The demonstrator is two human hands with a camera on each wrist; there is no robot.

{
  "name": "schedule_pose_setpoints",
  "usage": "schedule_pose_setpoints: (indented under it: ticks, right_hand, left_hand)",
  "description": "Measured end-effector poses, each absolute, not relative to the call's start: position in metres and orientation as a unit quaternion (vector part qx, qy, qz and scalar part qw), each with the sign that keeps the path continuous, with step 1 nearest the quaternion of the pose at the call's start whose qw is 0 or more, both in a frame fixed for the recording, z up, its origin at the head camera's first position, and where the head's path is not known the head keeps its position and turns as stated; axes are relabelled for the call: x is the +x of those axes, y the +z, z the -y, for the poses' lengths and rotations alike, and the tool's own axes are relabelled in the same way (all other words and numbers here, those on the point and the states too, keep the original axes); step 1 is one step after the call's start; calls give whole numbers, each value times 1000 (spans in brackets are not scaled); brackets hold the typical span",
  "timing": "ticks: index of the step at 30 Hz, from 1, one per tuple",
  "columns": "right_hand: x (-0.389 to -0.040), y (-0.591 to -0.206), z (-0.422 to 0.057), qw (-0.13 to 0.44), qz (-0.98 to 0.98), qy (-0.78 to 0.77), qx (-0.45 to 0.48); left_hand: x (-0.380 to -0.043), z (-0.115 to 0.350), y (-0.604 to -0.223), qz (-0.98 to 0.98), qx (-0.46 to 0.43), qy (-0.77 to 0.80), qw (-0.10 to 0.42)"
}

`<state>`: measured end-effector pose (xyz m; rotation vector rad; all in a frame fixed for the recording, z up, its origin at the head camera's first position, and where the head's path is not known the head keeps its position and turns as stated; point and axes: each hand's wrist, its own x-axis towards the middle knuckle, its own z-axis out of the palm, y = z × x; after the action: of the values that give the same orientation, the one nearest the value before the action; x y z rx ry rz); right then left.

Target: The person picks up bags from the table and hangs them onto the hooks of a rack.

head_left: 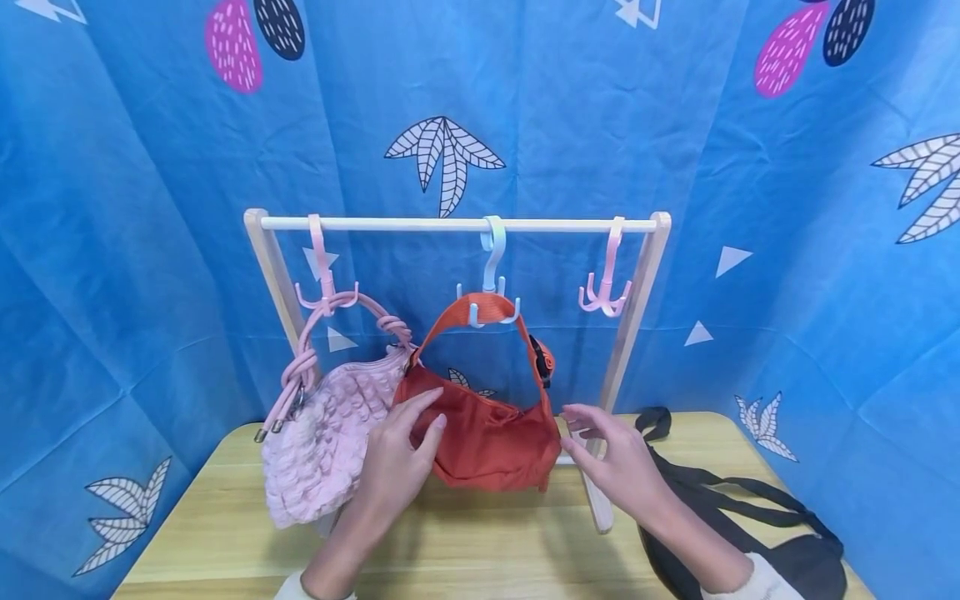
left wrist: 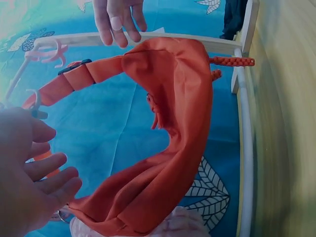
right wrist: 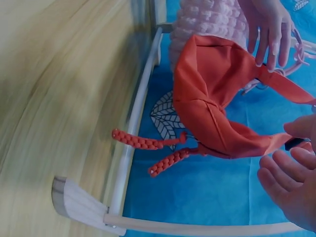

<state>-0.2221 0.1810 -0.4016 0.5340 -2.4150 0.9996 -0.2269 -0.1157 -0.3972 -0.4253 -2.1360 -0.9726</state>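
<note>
Light sleeves (head_left: 757,579), nearest the head camera, are cut off at the lower edge. Left hand (head_left: 401,458) and right hand (head_left: 611,450): fingers released, extended, gripping nothing. Red bag (head_left: 498,446): suspended between the hands, strap (head_left: 442,321) over the blue hook (head_left: 492,260) at mid-rail. The head view hides part of its left side behind the left hand; contact cannot be determined. Both wrist views expose two braided cords (right wrist: 136,140), hard to make out from the head; each crops its own hand. Pink bag (head_left: 330,450): hung from the left pink hook (head_left: 326,275), partly covered by the left hand. Black bag (head_left: 813,565): on the worktop (head_left: 510,554) at right, partly behind the right forearm, cut off below.
</note>
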Motion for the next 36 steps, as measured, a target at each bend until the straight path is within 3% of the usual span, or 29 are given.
schedule_pose_setpoints:
  ticks: [14, 28, 36]
  right_hand:
    - [-213, -408, -198, 246, 903, 296, 190]
    - [-206, -419, -224, 219, 922, 275, 162]
    - [-202, -426, -235, 225, 924, 270, 150]
  left_hand:
    - [-226, 93, -403, 828, -220, -373, 357]
    - [-220, 60, -407, 841, -276, -391, 251]
    - [-219, 42, -411, 832, -307, -397, 238]
